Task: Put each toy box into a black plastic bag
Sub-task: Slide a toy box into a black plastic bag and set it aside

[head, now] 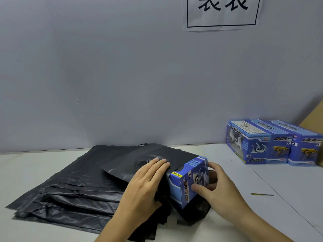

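Observation:
A blue toy box marked "DOG" lies partly inside the mouth of a black plastic bag, its near end sticking out to the right. My right hand grips that end, thumb on the front face and fingers round the far side. My left hand lies on top of the bag over the box, fingers straight, thumb tucked at the bag's edge. The bag rests on a stack of flat black bags. Three more blue toy boxes stand in a row at the back right.
All of this lies on a white table against a grey wall. A paper sign hangs on the wall. A cardboard edge shows at the far right. A small green strip lies on the table to the right.

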`<state>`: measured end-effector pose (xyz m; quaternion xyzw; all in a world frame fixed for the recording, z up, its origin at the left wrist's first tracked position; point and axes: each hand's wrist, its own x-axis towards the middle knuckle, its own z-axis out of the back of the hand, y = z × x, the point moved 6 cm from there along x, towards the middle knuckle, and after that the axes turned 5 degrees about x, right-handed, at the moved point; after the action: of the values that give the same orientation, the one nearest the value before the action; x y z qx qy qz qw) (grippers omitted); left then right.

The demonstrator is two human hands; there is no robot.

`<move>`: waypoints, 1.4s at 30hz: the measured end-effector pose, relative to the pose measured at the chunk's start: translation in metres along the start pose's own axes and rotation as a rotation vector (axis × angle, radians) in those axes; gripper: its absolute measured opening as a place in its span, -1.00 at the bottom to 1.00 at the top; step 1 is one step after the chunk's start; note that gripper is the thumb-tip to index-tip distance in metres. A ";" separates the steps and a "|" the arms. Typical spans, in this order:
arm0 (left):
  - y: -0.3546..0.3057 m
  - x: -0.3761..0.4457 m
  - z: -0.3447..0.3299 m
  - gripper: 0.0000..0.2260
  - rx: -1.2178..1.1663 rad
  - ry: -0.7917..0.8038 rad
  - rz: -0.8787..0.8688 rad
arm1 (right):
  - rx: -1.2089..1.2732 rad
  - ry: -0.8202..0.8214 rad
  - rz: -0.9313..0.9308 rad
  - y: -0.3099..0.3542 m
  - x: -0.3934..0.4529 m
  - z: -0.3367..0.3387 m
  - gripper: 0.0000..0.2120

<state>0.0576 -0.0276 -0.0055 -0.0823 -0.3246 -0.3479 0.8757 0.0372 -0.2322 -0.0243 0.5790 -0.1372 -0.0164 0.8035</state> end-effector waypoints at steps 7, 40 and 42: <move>-0.019 0.002 0.001 -0.13 -0.002 -0.039 -0.102 | 0.007 -0.060 0.010 -0.002 0.002 0.001 -0.39; 0.012 -0.003 0.017 -0.69 -0.207 0.029 0.159 | -0.340 -0.133 0.088 -0.026 0.014 0.008 -0.55; 0.007 0.000 0.014 -0.61 -0.110 0.019 0.150 | -0.318 -0.144 0.085 -0.028 0.018 0.007 -0.55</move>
<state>0.0550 -0.0177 0.0061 -0.1511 -0.2897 -0.2995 0.8964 0.0567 -0.2511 -0.0444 0.4356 -0.2145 -0.0454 0.8730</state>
